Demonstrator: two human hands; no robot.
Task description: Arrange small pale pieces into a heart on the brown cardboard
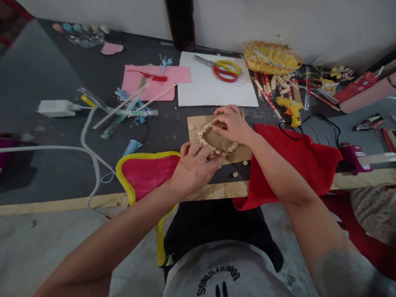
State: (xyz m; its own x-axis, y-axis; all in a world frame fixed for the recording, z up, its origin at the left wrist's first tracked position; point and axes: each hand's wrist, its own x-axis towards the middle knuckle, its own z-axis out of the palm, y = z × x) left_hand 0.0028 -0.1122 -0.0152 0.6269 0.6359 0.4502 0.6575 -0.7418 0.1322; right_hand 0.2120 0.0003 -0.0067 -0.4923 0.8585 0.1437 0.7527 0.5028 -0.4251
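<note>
A ring of small, pale flower-shaped pieces (pixel 201 134) is lying over a brown sheet (pixel 241 154) near the front edge of the desk (pixel 161 132), between the person's two hands. The right hand (pixel 231 123) is reaching over the ring's far side, its thumb and bent fingers seemingly pinching the rim. The left hand (pixel 198 164) is touching the near side with curled fingers and thumb; how firmly it is closing there I cannot tell, the fingertips being partly hidden. The ring is looking light and thin, probably flexing easily, with the joints between the flowers likely the fragile spots; the fingertips would best be taking hold of the rim at two opposite places, pressing gently and not pulling on a single flower. A loose flower piece (pixel 235 175) is lying just beyond the sheet, towards the desk's front edge. Red cloth (pixel 297 159) is spreading under the right forearm, while a crimson panel with yellow edging (pixel 145 173) is sitting beside the left hand. Farther out, a yellow glue gun (pixel 291 109) is lying to the right, and scissors (pixel 227 71) are resting on a white board (pixel 213 93) behind.
</note>
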